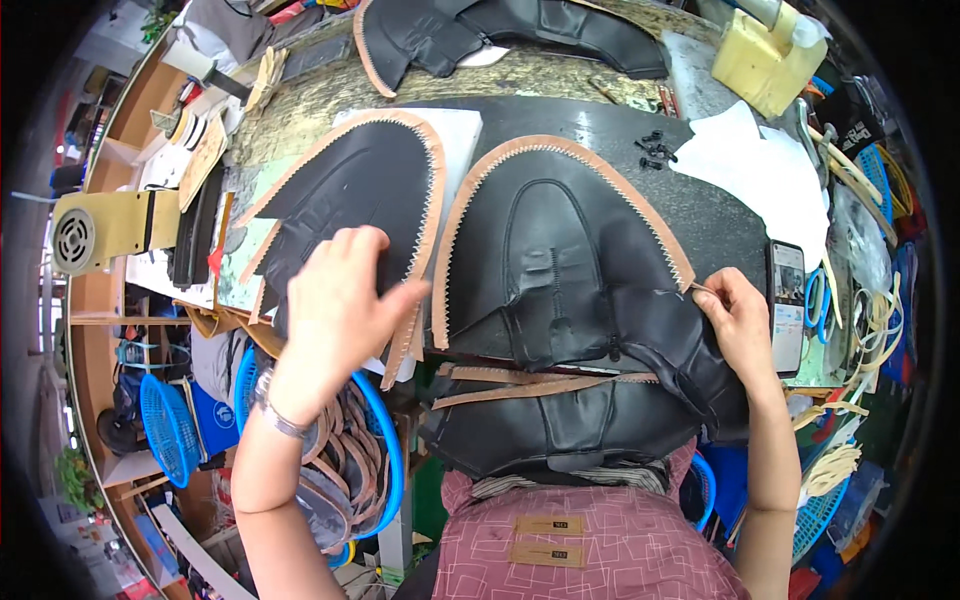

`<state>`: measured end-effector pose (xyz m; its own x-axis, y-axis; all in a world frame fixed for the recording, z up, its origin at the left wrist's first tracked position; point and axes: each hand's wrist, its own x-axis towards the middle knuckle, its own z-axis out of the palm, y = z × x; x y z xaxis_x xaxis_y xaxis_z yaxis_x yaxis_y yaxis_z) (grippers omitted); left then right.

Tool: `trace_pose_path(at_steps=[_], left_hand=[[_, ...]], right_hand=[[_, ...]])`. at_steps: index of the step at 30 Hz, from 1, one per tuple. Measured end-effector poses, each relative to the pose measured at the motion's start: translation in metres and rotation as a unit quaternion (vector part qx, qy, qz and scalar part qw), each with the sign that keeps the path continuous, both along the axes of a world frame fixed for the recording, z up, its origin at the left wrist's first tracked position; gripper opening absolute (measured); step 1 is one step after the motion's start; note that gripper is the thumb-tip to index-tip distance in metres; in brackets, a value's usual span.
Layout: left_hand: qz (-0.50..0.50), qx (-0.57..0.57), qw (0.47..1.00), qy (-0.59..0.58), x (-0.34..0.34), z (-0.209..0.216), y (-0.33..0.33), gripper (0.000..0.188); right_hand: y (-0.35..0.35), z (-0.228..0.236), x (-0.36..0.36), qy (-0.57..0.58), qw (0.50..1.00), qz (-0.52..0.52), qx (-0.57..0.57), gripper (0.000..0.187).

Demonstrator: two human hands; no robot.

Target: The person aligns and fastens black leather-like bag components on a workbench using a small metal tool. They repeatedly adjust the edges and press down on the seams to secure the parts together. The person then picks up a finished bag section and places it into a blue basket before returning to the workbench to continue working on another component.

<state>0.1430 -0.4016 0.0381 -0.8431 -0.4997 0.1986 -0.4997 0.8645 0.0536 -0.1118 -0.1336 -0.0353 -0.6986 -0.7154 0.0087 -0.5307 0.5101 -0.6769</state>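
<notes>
My right hand pinches the tan edging at the right corner of a black leather shoe upper. This upper lies at the middle of the table, its curved edge bordered by a tan strip with white zigzag stitching. My left hand, thumb spread away from the fingers, hovers over or rests on a second black upper at the left; I cannot tell if it touches. Another black upper hangs over the table's near edge against my apron, with a loose tan strip across it.
Farther back lies another black upper. At the right are a phone, blue-handled scissors, white sheets, small black pieces and a yellowish container. Below left, a blue basket holds stacked pieces.
</notes>
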Motion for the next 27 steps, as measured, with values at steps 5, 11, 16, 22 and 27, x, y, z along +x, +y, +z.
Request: trace_pose_path(at_steps=[5, 11, 16, 22, 27], left_hand=[[0.001, 0.026, 0.997, 0.073, 0.003, -0.008, -0.009, 0.009], [0.024, 0.186, 0.965, 0.181, -0.037, 0.061, 0.037, 0.003], [-0.075, 0.505, 0.856, 0.077, -0.096, -0.024, 0.085, 0.010], [0.026, 0.811, 0.531, 0.244, -0.090, -0.072, 0.088, 0.013], [0.080, 0.808, 0.522, 0.260, -0.085, -0.064, 0.083, 0.013]], right_hand=[[-0.001, 0.007, 0.006, 0.111, 0.991, 0.015, -0.070, 0.029], [-0.003, 0.054, 0.036, 0.217, 0.912, 0.202, -0.285, 0.031], [-0.037, 0.043, 0.044, -0.335, 0.933, 0.019, -0.128, 0.031], [-0.027, 0.008, 0.027, -0.321, 0.946, 0.023, -0.031, 0.021], [-0.032, 0.005, 0.054, 0.204, 0.965, 0.161, -0.042, 0.022]])
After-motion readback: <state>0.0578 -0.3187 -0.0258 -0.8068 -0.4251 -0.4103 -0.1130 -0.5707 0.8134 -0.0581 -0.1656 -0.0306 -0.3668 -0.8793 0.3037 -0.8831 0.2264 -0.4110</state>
